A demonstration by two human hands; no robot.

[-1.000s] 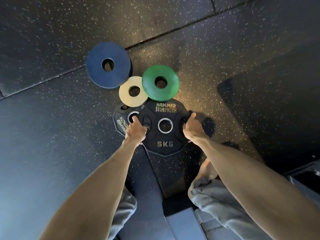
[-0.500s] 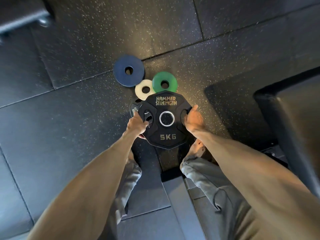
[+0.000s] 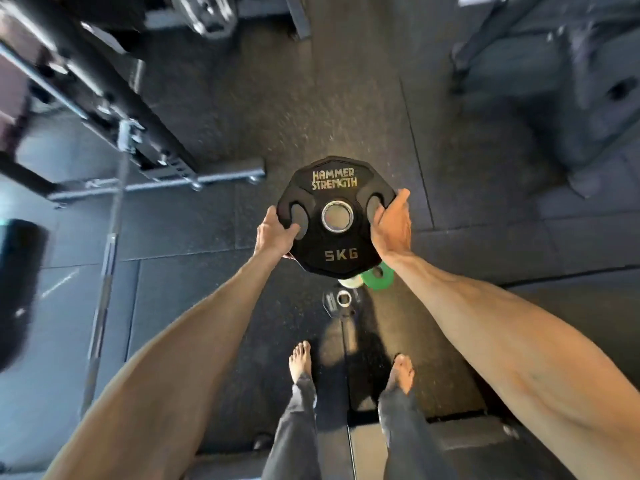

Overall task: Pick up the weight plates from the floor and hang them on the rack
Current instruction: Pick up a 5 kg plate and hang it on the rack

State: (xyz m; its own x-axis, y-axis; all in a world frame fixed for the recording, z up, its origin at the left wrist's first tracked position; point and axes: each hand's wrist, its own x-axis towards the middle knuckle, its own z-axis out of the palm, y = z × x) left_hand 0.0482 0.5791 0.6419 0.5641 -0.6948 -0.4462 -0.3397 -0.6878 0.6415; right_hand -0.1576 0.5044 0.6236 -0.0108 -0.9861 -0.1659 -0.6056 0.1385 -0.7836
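A black 5 kg weight plate (image 3: pixel 335 251) marked Hammer Strength is held up in the air in front of me. My left hand (image 3: pixel 275 233) grips its left handle slot. My right hand (image 3: pixel 393 225) grips the right slot, thumb along the rim. Below it on the floor lie a green plate (image 3: pixel 379 279), a pale plate (image 3: pixel 349 282) mostly hidden by the held one, and a small black plate (image 3: pixel 337 301). The blue plate is out of sight. A rack frame (image 3: pixel 104 109) stands at the upper left.
A barbell (image 3: pixel 104 271) lies along the floor on the left, beside a grey base tube (image 3: pixel 159 184) of the rack. Blurred gym machines (image 3: pixel 568 81) stand at the upper right. My bare feet (image 3: pixel 299 360) are on the dark rubber floor, just behind the small plates.
I have stood up, lifting the 5 kg plate well off the floor. The view has swung up, showing the rack and machines; the small plates now lie under the held plate.
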